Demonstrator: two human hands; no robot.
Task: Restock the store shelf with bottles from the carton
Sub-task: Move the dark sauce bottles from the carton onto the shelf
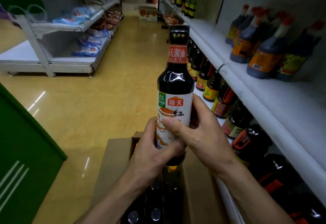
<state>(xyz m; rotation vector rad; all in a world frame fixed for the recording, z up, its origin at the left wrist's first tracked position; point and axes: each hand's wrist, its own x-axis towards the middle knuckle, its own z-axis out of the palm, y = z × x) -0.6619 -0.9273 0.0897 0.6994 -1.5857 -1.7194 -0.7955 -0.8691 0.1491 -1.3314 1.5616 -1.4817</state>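
Observation:
A dark soy sauce bottle with a white label and black cap stands upright in the air above the open carton. My left hand grips its lower part from the left. My right hand grips it from the right, thumb across the label. Several more dark bottles stand inside the carton below. The store shelf runs along the right, with a row of dark bottles on its lower tier.
Bigger jugs with orange labels lean on the upper right shelf. A white rack with blue and red packets stands across the yellow floor. A green panel is at the left. Another box sits far down the aisle.

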